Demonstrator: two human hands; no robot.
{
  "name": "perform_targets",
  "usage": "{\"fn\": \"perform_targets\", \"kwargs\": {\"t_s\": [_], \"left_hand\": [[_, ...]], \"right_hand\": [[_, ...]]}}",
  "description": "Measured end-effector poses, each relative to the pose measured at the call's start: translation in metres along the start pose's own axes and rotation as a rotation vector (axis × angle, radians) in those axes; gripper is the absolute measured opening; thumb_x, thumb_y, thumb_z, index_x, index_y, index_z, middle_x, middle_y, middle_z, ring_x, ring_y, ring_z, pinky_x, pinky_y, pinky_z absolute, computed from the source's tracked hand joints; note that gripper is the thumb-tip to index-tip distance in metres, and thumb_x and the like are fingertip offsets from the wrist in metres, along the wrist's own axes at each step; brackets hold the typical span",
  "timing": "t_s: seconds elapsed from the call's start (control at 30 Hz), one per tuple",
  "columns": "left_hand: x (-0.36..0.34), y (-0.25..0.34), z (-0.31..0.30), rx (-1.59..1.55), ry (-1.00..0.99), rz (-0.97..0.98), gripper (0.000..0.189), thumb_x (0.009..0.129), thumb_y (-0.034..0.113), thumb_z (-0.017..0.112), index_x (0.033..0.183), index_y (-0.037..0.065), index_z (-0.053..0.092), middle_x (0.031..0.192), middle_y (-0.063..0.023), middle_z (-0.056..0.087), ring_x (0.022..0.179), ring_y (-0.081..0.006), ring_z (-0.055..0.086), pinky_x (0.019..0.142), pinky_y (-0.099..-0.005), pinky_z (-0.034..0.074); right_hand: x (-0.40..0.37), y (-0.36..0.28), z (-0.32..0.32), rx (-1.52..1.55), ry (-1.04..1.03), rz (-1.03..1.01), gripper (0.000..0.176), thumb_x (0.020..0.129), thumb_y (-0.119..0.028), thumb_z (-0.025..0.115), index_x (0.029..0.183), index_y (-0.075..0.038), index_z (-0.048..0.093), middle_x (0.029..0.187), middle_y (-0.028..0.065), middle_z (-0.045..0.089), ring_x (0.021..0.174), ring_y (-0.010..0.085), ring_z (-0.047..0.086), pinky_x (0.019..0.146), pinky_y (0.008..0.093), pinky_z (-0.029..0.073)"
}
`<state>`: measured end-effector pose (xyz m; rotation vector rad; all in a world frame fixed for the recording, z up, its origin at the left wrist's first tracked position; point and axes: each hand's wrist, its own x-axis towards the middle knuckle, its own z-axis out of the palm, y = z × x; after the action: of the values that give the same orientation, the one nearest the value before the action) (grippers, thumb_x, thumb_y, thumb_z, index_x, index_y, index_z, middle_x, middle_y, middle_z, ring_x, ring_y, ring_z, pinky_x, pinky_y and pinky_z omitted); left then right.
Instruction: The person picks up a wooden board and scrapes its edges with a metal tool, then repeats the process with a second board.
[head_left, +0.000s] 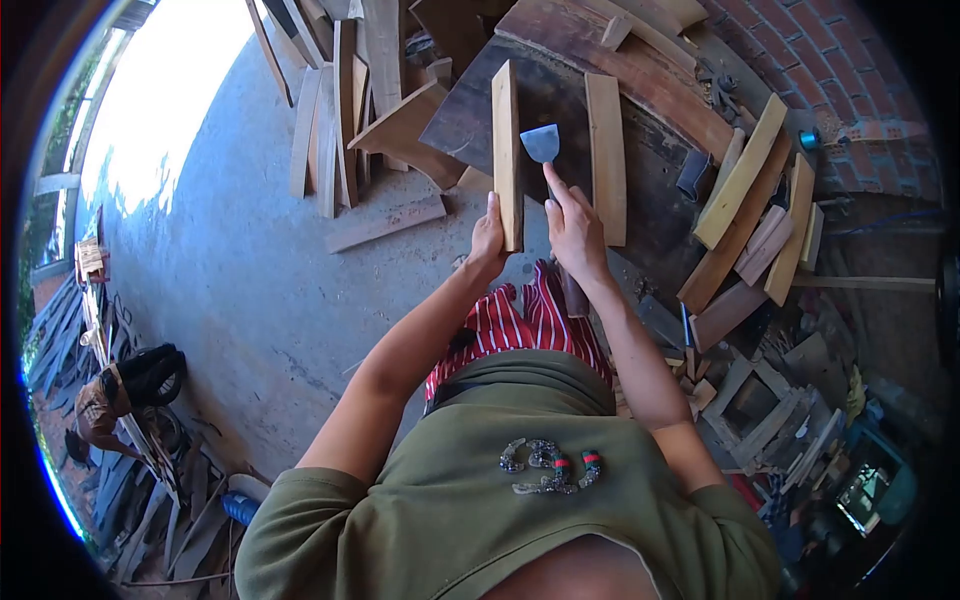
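Timber plank (507,155), pale and long, sat clamped in your left grip (488,238); your right grip (577,232) clasped a grey-bladed scraper (541,143).

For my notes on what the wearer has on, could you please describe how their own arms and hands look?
The person wears an olive-green top; its short left sleeve and right sleeve end above the elbows, leaving the forearms bare. The left hand and right hand are bare too, with no glove, watch or bracelet showing.
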<state>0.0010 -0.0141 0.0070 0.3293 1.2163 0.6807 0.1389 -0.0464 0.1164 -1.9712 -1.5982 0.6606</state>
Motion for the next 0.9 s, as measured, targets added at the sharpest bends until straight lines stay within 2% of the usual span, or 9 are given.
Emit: {"fn": "perform_targets", "kwargs": {"t_s": [0.2, 0.27, 0.3, 0.4, 0.47, 0.53, 0.73, 0.8, 0.9], "left_hand": [[0.027, -0.014, -0.024, -0.022, -0.078, -0.039, 0.067, 0.097, 0.066, 0.04, 0.102, 0.003, 0.061, 0.082, -0.0073, 0.061, 0.065, -0.0191, 0.06, 0.052, -0.0341, 0.051], [0.034, -0.017, -0.032, -0.087, -0.172, -0.073, 0.069, 0.097, 0.065, 0.039, 0.107, 0.001, 0.061, 0.086, -0.0095, 0.063, 0.07, -0.0205, 0.062, 0.055, -0.0354, 0.053], [0.034, -0.013, -0.034, -0.024, -0.173, -0.07, 0.07, 0.098, 0.065, 0.037, 0.111, 0.0, 0.06, 0.089, -0.0102, 0.064, 0.073, -0.0207, 0.064, 0.057, -0.0364, 0.054], [0.049, 0.005, -0.038, 0.074, -0.283, -0.068, 0.066, 0.1, 0.06, 0.034, 0.11, 0.002, 0.062, 0.092, -0.011, 0.066, 0.078, -0.0209, 0.066, 0.065, -0.0361, 0.056], [0.04, 0.032, -0.022, 0.171, -0.17, -0.035, 0.068, 0.101, 0.059, 0.035, 0.106, -0.001, 0.065, 0.093, -0.0125, 0.066, 0.078, -0.0211, 0.064, 0.069, -0.0373, 0.054], [0.038, 0.037, -0.01, 0.156, -0.088, -0.016, 0.07, 0.101, 0.059, 0.034, 0.104, -0.004, 0.065, 0.091, -0.0134, 0.066, 0.079, -0.0221, 0.064, 0.071, -0.0387, 0.053], [0.039, 0.031, -0.003, 0.232, 0.018, -0.001, 0.072, 0.103, 0.055, 0.032, 0.105, -0.01, 0.064, 0.09, -0.0181, 0.068, 0.08, -0.0257, 0.065, 0.075, -0.0411, 0.052], [0.044, 0.028, -0.002, 0.332, 0.08, 0.022, 0.072, 0.104, 0.052, 0.03, 0.106, -0.012, 0.064, 0.091, -0.0199, 0.068, 0.081, -0.0271, 0.065, 0.078, -0.0421, 0.051], [0.044, 0.027, -0.003, 0.342, 0.061, -0.034, 0.073, 0.104, 0.052, 0.028, 0.107, -0.012, 0.064, 0.097, -0.0249, 0.068, 0.09, -0.031, 0.067, 0.081, -0.0435, 0.05]], "right_hand": [[0.002, -0.024, 0.038, 0.158, -0.009, 0.082, 0.058, 0.097, -0.013, 0.05, 0.151, -0.005, 0.028, 0.103, 0.0249, 0.061, 0.091, 0.0412, 0.064, 0.077, 0.0484, 0.051], [0.0, -0.029, 0.047, 0.039, -0.122, 0.134, 0.054, 0.1, -0.012, 0.045, 0.151, -0.008, 0.028, 0.117, 0.0274, 0.06, 0.081, 0.0353, 0.068, 0.057, 0.0403, 0.058], [0.0, -0.034, 0.05, -0.098, -0.031, 0.003, 0.054, 0.1, -0.012, 0.044, 0.151, -0.005, 0.028, 0.115, 0.029, 0.061, 0.091, 0.0407, 0.066, 0.073, 0.0458, 0.056], [0.0, -0.05, 0.053, -0.147, -0.137, 0.163, 0.054, 0.1, -0.012, 0.044, 0.151, -0.003, 0.027, 0.113, 0.0293, 0.062, 0.098, 0.0434, 0.064, 0.083, 0.0483, 0.052], [-0.003, -0.054, 0.063, -0.169, -0.105, 0.144, 0.056, 0.099, -0.011, 0.045, 0.151, -0.003, 0.026, 0.108, 0.0285, 0.064, 0.094, 0.0428, 0.065, 0.079, 0.0481, 0.054], [-0.003, -0.055, 0.074, -0.23, -0.015, 0.14, 0.061, 0.097, -0.017, 0.05, 0.152, -0.007, 0.027, 0.087, 0.0232, 0.064, 0.079, 0.0419, 0.068, 0.068, 0.0495, 0.055], [0.007, -0.065, 0.061, -0.296, -0.056, 0.181, 0.063, 0.095, -0.017, 0.051, 0.152, -0.006, 0.026, 0.082, 0.0213, 0.065, 0.071, 0.0396, 0.069, 0.062, 0.0474, 0.057], [0.034, -0.066, 0.053, -0.301, -0.083, 0.242, 0.061, 0.095, -0.01, 0.047, 0.151, -0.001, 0.025, 0.088, 0.0268, 0.066, 0.08, 0.0432, 0.067, 0.069, 0.0506, 0.054], [0.073, -0.055, 0.057, -0.305, -0.015, 0.187, 0.059, 0.096, -0.011, 0.047, 0.151, -0.004, 0.028, 0.083, 0.0265, 0.066, 0.077, 0.044, 0.067, 0.068, 0.0517, 0.054]]}}
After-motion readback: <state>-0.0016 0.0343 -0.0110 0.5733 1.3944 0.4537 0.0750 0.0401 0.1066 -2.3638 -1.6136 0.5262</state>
